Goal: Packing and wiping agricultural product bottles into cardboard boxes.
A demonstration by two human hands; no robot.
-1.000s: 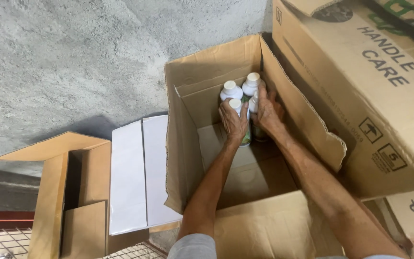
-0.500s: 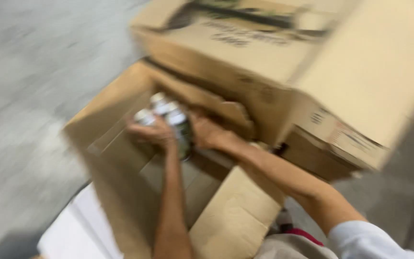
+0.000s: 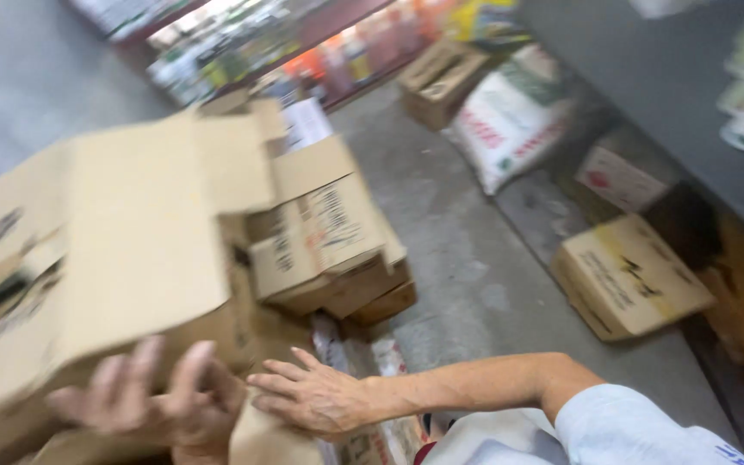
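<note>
Grey concrete floor runs between stacked goods, with a blurred shelf of colourful bottles at the far end and a dark shelf unit along the right side. Against that unit lean a white sack with red print and a closed carton lying on the floor. Near the person, a large cardboard box with its flaps up fills the left of the view, and smaller cartons are stacked just behind it.

Both bare hands are low in front, at the lower edge of the large box. The left hand is blurred, fingers spread and loose, holding nothing that I can see. The right hand lies open, palm down, fingers stretched out flat on a brown cardboard flap, touching it without gripping. A light blue sleeve covers the right upper arm.
</note>
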